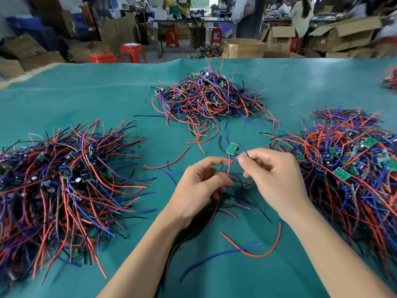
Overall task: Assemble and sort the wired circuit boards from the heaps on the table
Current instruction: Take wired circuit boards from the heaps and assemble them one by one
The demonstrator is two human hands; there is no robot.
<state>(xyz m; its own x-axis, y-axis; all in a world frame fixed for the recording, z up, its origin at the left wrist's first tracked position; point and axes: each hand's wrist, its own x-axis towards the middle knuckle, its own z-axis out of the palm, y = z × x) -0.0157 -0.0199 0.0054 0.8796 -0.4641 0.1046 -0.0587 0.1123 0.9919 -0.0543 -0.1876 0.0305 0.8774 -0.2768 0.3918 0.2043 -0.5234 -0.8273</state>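
My right hand (pixel 272 168) pinches the wires of a small green circuit board (pixel 232 148) raised over the teal cloth surface (pixel 107 104); my left hand (pixel 199 181) curls around trailing leads. Tugging could snag them, I think.

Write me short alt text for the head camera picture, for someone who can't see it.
Two hands, left and right, hold a small green circuit board by its wires above a teal table, with three heaps of red, blue and black wired boards around them.

Head camera looks forward and down, close over the table (pixel 107 100), edges blurry.
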